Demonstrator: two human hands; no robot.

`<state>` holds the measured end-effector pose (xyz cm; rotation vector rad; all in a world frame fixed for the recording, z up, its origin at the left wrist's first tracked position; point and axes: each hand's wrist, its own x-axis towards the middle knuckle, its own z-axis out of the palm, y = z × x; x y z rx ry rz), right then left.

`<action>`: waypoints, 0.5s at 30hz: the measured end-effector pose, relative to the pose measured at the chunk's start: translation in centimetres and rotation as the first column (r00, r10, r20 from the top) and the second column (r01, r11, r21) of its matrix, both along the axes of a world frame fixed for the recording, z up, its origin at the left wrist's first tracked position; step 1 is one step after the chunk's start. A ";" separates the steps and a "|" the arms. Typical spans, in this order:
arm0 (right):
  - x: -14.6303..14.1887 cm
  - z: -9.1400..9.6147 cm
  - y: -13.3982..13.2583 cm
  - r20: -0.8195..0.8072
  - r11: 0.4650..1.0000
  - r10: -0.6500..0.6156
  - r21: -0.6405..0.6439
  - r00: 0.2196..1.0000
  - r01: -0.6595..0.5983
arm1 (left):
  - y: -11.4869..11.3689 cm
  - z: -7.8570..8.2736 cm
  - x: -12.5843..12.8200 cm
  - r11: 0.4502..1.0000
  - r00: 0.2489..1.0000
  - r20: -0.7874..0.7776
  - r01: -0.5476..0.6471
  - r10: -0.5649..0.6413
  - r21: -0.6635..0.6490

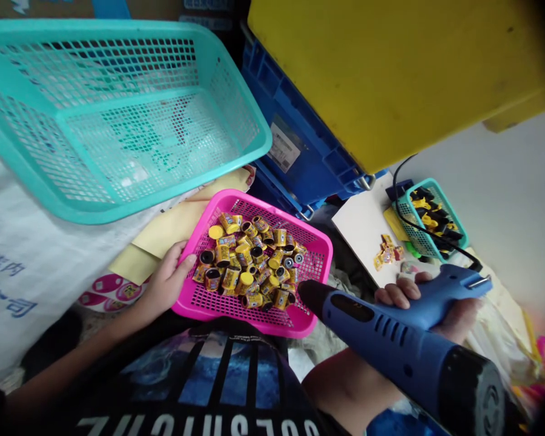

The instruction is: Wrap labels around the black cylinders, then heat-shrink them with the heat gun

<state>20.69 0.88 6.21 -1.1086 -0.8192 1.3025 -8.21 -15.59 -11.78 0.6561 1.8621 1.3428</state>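
My left hand [167, 283] grips the left rim of a pink mesh basket [309, 266], thumb lying inside the edge. The basket rests in front of me and holds several small yellow and black cylindrical parts [247, 266] heaped in its middle. My right hand [429, 303] is wrapped round the handle of a blue power tool [390, 339], whose dark nose points left toward the basket's right corner. The tool's dark rear end fills the lower right.
A large empty teal basket [131, 200] sits at the upper left on white sacking. A blue crate [300, 151] and a yellow bin [390, 72] stand behind. A small teal basket [454, 227] of yellow and black parts sits at the right on a white board [358, 230], a black cable crossing it.
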 end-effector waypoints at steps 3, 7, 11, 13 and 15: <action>1.4 -0.9 1.0 -0.075 0.992 0.112 -0.055 0.991 -0.116 | 0.2 0.5 0.0 1.000 1.000 -0.012 0.012 -0.012 -0.003; 1.1 -1.5 1.0 -0.237 0.984 0.158 -0.041 0.958 -0.172 | 0.6 1.1 0.0 1.000 1.000 -0.004 0.022 -0.022 0.004; -0.8 -0.7 -0.6 -0.237 0.987 0.149 -0.027 0.960 -0.159 | 1.3 1.2 -0.1 0.999 1.000 0.021 0.021 -0.022 0.025; -1.3 -0.2 -1.4 -0.177 0.981 0.182 -0.040 0.967 -0.192 | 1.7 1.3 -0.2 0.999 0.999 0.023 0.025 -0.026 0.033; -1.2 0.2 -1.8 -0.100 0.976 0.203 -0.056 0.974 -0.209 | 2.2 1.4 -0.3 0.999 0.999 0.035 0.041 -0.042 0.033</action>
